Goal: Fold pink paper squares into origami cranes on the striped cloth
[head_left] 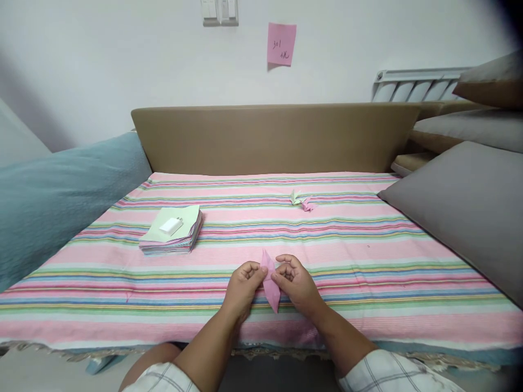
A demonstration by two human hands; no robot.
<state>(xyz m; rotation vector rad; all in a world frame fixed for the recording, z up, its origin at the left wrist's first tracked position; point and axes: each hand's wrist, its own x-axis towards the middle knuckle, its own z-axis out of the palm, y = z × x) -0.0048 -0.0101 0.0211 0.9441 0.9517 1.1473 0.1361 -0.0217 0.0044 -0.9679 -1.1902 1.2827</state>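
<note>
A folded pink paper piece (270,283), long and pointed at both ends, is held upright just above the striped bedsheet (368,256). My left hand (242,286) pinches its left edge with curled fingers. My right hand (295,282) pinches its right edge the same way. Both forearms reach in from the bottom of the view. To the left on the sheet lies a stack of coloured paper squares (171,238) with a small white block (170,224) on top. Two small folded paper figures, one pale green (295,197) and one pink (308,204), rest further back.
A teal blanket (53,201) lies along the left side. Grey cushions (466,212) are piled at the right. A tan headboard (273,139) runs across the back, with a pink sticky note (281,44) on the wall above it.
</note>
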